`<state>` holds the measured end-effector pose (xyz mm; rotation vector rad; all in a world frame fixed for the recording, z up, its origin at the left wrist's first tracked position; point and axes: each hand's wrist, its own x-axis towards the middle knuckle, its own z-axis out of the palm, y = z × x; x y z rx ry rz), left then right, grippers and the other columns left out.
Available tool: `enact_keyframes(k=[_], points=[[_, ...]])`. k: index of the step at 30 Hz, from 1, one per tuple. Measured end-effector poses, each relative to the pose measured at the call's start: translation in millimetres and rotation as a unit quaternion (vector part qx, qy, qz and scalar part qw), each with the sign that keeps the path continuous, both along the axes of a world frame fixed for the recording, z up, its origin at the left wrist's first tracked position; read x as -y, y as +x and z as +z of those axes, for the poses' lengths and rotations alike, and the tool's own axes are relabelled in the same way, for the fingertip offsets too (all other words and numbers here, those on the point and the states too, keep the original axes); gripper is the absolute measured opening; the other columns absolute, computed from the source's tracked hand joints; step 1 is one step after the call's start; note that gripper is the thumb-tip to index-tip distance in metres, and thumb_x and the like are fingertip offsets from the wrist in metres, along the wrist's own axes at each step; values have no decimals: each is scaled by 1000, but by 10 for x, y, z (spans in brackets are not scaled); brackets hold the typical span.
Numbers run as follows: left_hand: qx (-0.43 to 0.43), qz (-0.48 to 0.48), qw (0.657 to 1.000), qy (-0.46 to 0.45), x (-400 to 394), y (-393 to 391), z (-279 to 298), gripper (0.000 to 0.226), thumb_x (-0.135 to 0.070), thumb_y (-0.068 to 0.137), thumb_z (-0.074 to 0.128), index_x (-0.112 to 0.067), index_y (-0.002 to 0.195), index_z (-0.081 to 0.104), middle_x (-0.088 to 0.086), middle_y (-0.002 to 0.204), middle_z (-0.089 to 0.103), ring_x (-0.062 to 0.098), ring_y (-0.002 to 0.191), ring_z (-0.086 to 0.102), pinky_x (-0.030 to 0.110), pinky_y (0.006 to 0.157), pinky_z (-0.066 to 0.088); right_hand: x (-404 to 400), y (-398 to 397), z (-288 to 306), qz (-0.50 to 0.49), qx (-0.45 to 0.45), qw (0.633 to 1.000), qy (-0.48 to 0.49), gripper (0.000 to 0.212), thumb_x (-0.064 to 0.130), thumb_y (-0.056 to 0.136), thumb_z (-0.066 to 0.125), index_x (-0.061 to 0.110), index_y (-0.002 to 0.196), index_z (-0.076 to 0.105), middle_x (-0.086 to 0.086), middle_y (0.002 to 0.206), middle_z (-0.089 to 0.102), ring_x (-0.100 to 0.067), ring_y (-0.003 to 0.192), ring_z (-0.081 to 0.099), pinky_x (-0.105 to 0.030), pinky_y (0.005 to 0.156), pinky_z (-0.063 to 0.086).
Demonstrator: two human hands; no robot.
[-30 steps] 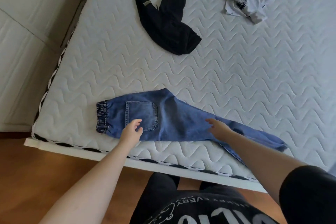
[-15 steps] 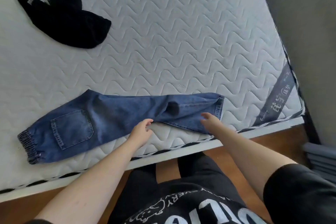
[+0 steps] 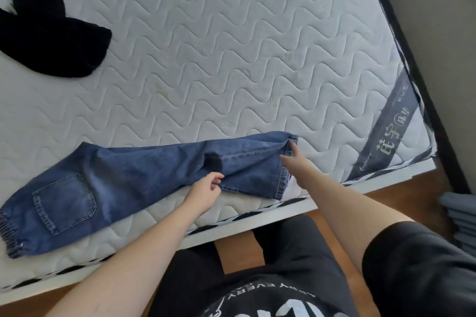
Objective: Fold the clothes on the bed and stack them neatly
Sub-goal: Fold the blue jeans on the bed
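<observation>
Head view shows the jeans (image 3: 144, 183) lying lengthwise along the mattress (image 3: 231, 59) near edge, waistband left, cuffs right. Left hand (image 3: 206, 190) pinches the near leg edge mid-length; beyond it, the right hand (image 3: 293, 162) rests straight-fingered on the hems.

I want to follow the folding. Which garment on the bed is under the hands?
The blue jeans, laid flat along the near edge; the black garment lies crumpled, far left.
</observation>
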<state>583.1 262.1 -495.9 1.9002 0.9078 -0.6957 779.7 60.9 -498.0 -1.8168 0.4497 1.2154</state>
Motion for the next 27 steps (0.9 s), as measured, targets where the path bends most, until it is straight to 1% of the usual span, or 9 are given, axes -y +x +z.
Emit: enact_keyframes(k=[4,7,9,13,17,20,22,25,27], points=[[18,3,1000,9,39,87,10,38,-5,90,48,-30,115,61,-9,110,64,4,94,59,9,77,37,-283,185,-144,88,5,994,-68,66,21,99,43,34,155,10,-13,113,54,-27,88,52,-35,70,41],[39,-18,999,7,84,243,63,38,-9,91,49,-30,120,60,-9,117,62,6,106,58,16,87,39,-388,253,-271,142,32,980,-133,54,20,99,48,11,149,32,-21,134,52,-35,113,55,-38,90,47],[54,-44,997,29,120,369,113,43,-11,90,53,-29,128,55,-7,127,58,7,113,55,19,94,39,-428,224,-253,247,58,955,-155,46,15,97,54,3,140,44,-19,139,50,-33,125,51,-38,101,43],[89,-138,981,108,225,605,152,77,-20,83,67,-20,151,30,2,154,35,19,141,33,34,116,29,-317,-27,-58,-1,20,1000,-19,35,11,92,44,16,113,72,-10,120,67,-23,104,58,-38,98,47],[82,-287,937,179,365,701,84,96,-38,79,75,-27,155,16,-1,162,17,18,150,10,36,121,8,-150,-392,290,-11,-4,991,131,48,-2,78,42,23,98,78,-5,106,75,-23,108,63,-34,98,48],[100,-324,915,217,393,713,57,55,-32,81,69,-24,132,51,-2,144,47,18,142,32,36,120,8,7,-546,392,-2,0,981,193,50,-5,78,40,21,96,79,-5,102,76,-13,100,66,-25,90,50],[100,-301,924,215,357,657,91,25,-27,84,64,-22,108,57,1,112,65,24,116,54,36,109,27,74,-567,307,-49,29,987,152,50,-8,83,37,19,87,79,-5,93,76,-15,91,66,-22,80,51],[68,-276,942,177,241,441,187,21,-26,87,59,-21,107,54,4,96,69,31,94,61,37,76,45,101,-459,39,-135,59,989,15,36,-2,93,38,12,105,69,-9,100,71,-22,93,63,-28,75,51],[82,-263,945,178,134,244,240,28,-25,88,60,-23,115,59,2,99,71,31,94,63,36,73,49,138,-420,-192,-86,43,993,-73,36,7,94,45,12,128,55,-12,116,65,-27,101,62,-40,89,52]])
